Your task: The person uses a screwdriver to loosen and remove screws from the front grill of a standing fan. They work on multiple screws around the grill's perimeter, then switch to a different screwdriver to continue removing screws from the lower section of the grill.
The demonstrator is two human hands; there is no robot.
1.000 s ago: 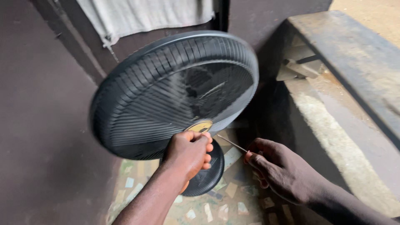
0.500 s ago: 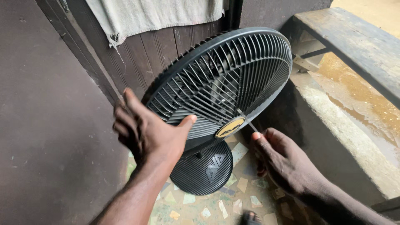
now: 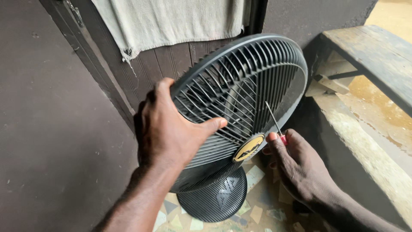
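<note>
Our right hand is closed around a screwdriver, red handle mostly hidden in the fist, thin metal shaft running up and slightly left from the hand, tip against the grille wires just right of the hub. Our left hand is spread on the fan, palm over the left rim of the front grille, thumb lying across the wires, fingers wrapped behind the edge: a bracing grip, not a pinch. Step in hand, as we judge it: steadying the head while working the tool at the front guard. Next move likely calls for seating the tip squarely on a fastener or clip with the left hand keeping the head from swinging. The fan stands on its round base on the mosaic floor, head tilted back, face pointing up-left toward us. A cloth hangs on the wooden door behind; a concrete ledge lies to the right.
</note>
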